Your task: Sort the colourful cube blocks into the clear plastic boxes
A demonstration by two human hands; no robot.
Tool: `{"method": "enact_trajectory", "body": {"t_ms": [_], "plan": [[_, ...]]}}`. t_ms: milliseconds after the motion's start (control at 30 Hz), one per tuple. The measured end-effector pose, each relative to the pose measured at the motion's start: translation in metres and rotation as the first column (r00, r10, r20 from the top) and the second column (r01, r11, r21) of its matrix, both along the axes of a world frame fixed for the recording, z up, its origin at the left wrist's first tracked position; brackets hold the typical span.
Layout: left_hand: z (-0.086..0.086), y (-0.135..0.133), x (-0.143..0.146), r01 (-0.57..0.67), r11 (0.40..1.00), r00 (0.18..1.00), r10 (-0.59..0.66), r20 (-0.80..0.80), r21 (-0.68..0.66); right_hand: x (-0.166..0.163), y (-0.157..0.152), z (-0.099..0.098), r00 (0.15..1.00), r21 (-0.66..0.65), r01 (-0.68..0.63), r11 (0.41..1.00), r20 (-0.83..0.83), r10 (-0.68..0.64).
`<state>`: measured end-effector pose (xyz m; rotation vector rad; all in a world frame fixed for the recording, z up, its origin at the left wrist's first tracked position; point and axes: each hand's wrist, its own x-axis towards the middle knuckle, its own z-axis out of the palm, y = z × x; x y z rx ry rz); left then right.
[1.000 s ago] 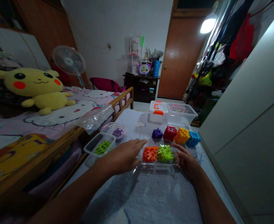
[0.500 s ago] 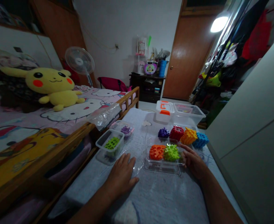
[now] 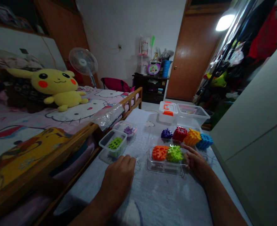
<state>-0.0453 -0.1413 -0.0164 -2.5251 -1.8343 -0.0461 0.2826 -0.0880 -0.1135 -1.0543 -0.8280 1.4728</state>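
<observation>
My left hand rests on the pale cloth with its fingers curled under, beside the edge of a clear plastic lid; I cannot make out whether they hold it. My right hand grips the right edge of a clear tray. In the tray sit an orange toothed block and a lime green block. Behind the tray stand purple, red, yellow-orange and blue blocks in a row.
A small clear tub with green pieces and another with a purple piece sit at the left. A white box with an orange latch and a clear bin stand behind. A bed with a yellow plush lies left, a pale cabinet right.
My left hand drew back from the tray's left side toward me and its fingers curled from flat to closed. My right hand stayed at the tray's right edge. The view shifted slightly.
</observation>
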Motion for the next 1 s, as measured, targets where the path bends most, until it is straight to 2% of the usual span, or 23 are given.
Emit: {"method": "enact_trajectory", "body": {"t_ms": [133,267,333,400,500,567,633,733,833,933,1000], "plan": [[0.011,0.000,-0.013,-0.026,0.979,0.998,0.013,0.062,0.200,0.001,0.001,0.000,1.000,-0.012,0.001,1.000,0.002,-0.001],[0.024,0.005,-0.019,0.027,0.892,0.975,-0.124,0.186,0.452,0.005,0.001,0.006,0.999,-0.007,0.013,1.000,0.037,-0.013],[0.035,0.010,-0.019,0.062,0.836,0.937,-0.237,0.257,0.545,0.008,0.000,0.011,0.991,0.026,0.094,0.995,0.089,-0.096],[0.047,0.016,-0.015,0.100,0.795,0.885,-0.346,0.312,0.598,0.010,-0.002,0.019,0.952,0.134,0.243,0.961,0.155,-0.262],[0.061,0.029,-0.001,0.162,0.778,0.821,-0.447,0.354,0.607,0.006,-0.010,0.034,0.857,0.343,0.368,0.864,0.235,-0.458],[0.063,0.040,0.014,0.221,0.790,0.804,-0.480,0.352,0.572,-0.003,-0.017,0.045,0.823,0.435,0.322,0.841,0.310,-0.476],[0.061,0.050,0.033,0.299,0.806,0.800,-0.504,0.327,0.510,-0.016,-0.024,0.053,0.802,0.494,0.220,0.841,0.400,-0.444],[0.055,0.065,0.062,0.426,0.803,0.784,-0.558,0.273,0.418,-0.034,-0.030,0.058,0.776,0.518,0.136,0.844,0.474,-0.416],[0.053,0.078,0.084,0.505,0.780,0.754,-0.607,0.250,0.369,-0.043,-0.031,0.055,0.771,0.502,0.207,0.840,0.444,-0.455],[0.056,0.087,0.088,0.471,0.788,0.744,-0.597,0.300,0.397,-0.041,-0.028,0.052,0.764,0.474,0.268,0.839,0.426,-0.485],[0.055,0.090,0.079,0.373,0.807,0.722,-0.562,0.403,0.458,-0.036,-0.024,0.051,0.764,0.440,0.292,0.849,0.427,-0.484]]}}
